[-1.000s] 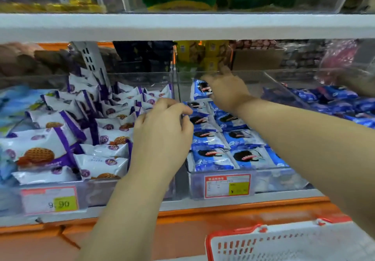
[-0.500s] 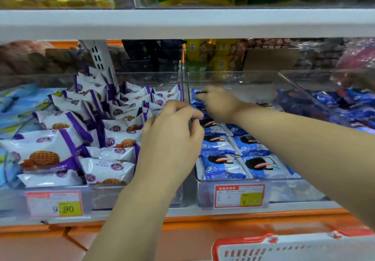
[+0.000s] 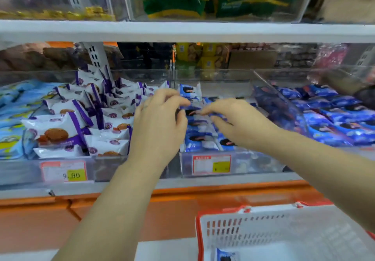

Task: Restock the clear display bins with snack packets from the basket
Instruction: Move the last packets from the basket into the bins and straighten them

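Over the middle bin, the left hand pinches a blue packet near its left wall. The right hand curls alongside, its grip too blurred to tell. Room shows at the bin's back. In the basket below, a second packet is cut off.

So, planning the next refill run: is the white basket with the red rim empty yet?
Not empty: one blue snack packet lies on the floor of the white, red-rimmed plastic basket; much of it is out of frame.
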